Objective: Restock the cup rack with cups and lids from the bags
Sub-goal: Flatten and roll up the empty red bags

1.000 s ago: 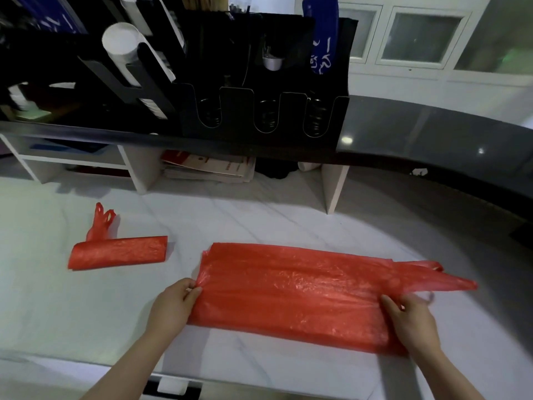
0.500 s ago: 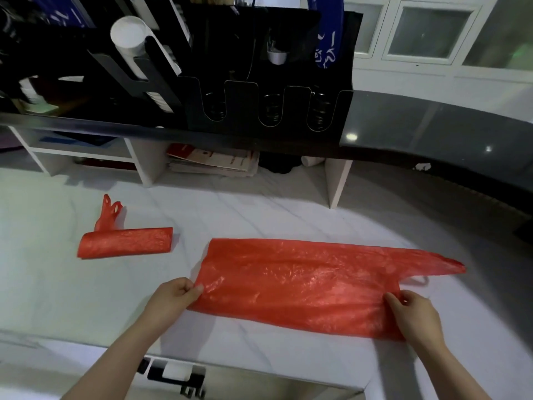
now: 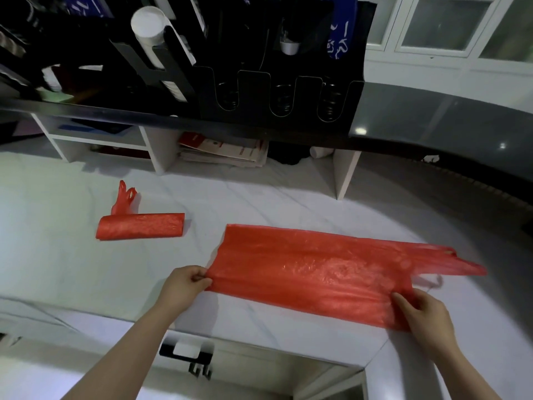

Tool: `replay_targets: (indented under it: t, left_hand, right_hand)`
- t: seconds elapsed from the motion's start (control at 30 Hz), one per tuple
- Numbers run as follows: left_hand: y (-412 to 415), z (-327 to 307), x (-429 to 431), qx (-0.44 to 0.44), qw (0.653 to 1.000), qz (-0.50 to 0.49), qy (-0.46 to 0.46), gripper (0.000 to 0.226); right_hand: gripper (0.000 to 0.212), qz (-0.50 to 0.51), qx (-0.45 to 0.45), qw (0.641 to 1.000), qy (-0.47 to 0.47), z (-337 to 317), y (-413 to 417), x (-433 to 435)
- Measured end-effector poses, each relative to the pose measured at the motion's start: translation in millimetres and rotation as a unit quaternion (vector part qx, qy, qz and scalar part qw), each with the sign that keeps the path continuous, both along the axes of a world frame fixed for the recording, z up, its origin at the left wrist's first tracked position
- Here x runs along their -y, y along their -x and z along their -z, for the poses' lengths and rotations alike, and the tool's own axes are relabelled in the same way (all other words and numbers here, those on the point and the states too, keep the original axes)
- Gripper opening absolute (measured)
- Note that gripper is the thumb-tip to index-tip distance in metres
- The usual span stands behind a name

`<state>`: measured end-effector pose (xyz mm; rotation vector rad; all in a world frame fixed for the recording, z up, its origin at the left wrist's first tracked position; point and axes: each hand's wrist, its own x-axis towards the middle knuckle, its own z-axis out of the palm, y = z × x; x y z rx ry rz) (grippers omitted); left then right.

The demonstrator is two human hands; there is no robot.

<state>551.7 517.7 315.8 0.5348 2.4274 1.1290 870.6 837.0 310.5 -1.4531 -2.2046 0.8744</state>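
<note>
A flattened, empty red plastic bag (image 3: 311, 272) lies stretched across the white counter (image 3: 57, 269). My left hand (image 3: 184, 287) pinches its left bottom edge. My right hand (image 3: 424, 313) grips the near right corner, by the handles that trail off to the right. A second red bag (image 3: 141, 226), folded into a short roll with its handles sticking up, lies to the left. The black cup rack (image 3: 259, 67) stands on the dark upper ledge, with a slanted stack of white cups (image 3: 150, 27) in its left holder and lids showing in three front slots.
A dark raised ledge (image 3: 432, 122) runs across above the counter on white dividers. Papers (image 3: 225, 151) are stacked in the cubby beneath it. The counter's front edge is just below my hands, with a drawer handle (image 3: 187, 349) under it. White cabinets stand at the back right.
The bag has been pulled flatter and tauter between my hands, and its near edge has folded inward. My left fingers now pinch the edge. The view shifted slightly.
</note>
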Motion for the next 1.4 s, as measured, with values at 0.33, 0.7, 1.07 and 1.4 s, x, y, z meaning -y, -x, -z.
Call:
replay_targets:
  t: [0.33, 0.7, 1.07, 1.4]
  left_hand:
    - [6.4, -0.5, -5.8, -0.035, 0.988, 0.024, 0.146, 0.011]
    - [-6.4, 11.5, -21.5, -0.090, 0.991, -0.019, 0.100, 0.007]
    - [-18.4, 12.3, -9.5, -0.129, 0.986, -0.035, 0.103, 0.012]
    - [-24.3, 4.6, -36.4, -0.215, 0.970, 0.027, 0.107, 0.066]
  right_hand:
    - [0.026, 0.053, 0.091, 0.993, -0.044, -0.5, 17.5, 4.0]
    - [0.025, 0.075, 0.070, 0.992, -0.071, 13.6, 11.2, -0.4]
    - [0.037, 0.105, 0.052, 0.989, -0.089, 21.6, 10.3, 2.1]
    - [0.023, 0.107, 0.061, 0.989, -0.085, 18.6, 11.9, 3.7]
